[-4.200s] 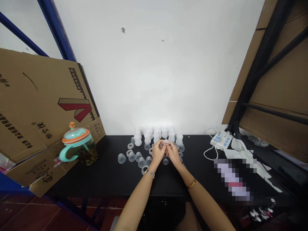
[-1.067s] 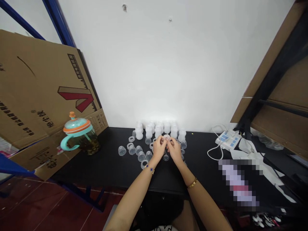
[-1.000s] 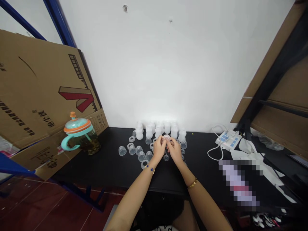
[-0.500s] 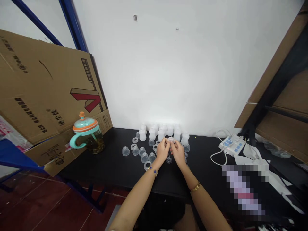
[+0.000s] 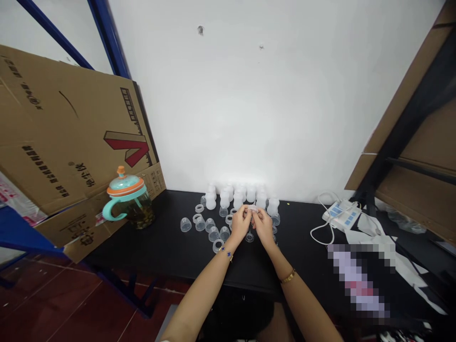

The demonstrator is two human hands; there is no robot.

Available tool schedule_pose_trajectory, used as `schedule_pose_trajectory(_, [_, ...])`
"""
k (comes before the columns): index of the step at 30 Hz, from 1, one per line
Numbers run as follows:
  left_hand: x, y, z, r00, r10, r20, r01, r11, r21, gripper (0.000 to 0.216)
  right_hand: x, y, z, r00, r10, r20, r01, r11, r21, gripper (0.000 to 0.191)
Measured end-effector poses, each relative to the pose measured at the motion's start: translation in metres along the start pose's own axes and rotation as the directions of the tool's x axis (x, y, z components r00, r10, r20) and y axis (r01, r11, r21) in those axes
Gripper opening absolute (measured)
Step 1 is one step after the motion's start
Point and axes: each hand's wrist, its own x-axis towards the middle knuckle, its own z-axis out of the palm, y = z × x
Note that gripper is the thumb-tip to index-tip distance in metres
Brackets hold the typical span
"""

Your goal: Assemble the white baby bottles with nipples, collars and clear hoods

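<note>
My left hand [image 5: 241, 223] and my right hand [image 5: 262, 224] meet over the black table, fingers closed around a small whitish bottle collar ring [image 5: 253, 207]. The fingers cover part of it, and I cannot tell whether a nipple sits in it. Just below the hands lies a clear bottle nipple [image 5: 250, 236]. Behind stand several white baby bottles [image 5: 238, 199] in rows against the wall. To the left are several clear dome caps [image 5: 185, 224] and loose collar rings [image 5: 199, 208]. Another clear cap [image 5: 275, 219] rests beside my right hand.
A turquoise-lidded jug [image 5: 130, 202] with dark liquid stands at the left, by a large cardboard box [image 5: 71, 128]. A white power strip [image 5: 341, 214] with looped cables and some papers [image 5: 370, 237] lies at the right. The white wall [image 5: 249, 118] bounds the table's back.
The ring between my fingers is tilted slightly differently. Both hands stay in almost the same place, and the view has shifted a little.
</note>
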Motion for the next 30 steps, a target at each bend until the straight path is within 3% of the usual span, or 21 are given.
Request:
schedule_pose_trajectory(10, [0.0000, -0.0032, 0.0034, 1.000, 0.007, 0.014, -0.006, 1.000, -0.027, 0.027, -0.0004, -0.0059, -0.0021, 0.999, 0.031, -0.039, -0.031, 0.999, -0.008, 0.038])
schedule_pose_trajectory(19, [0.0002, -0.0039, 0.0011, 1.000, -0.014, -0.024, 0.013, 1.000, -0.013, 0.017, -0.0012, -0.0008, -0.0006, 0.999, -0.035, 0.000, 0.035, 0.999, -0.039, 0.035])
schedule_pose_trajectory(30, [0.0000, -0.0061, 0.0004, 0.998, -0.057, -0.038, 0.058, 0.998, 0.022, 0.020, -0.0019, -0.0031, -0.0007, 0.997, -0.083, 0.004, 0.083, 0.989, -0.121, 0.039])
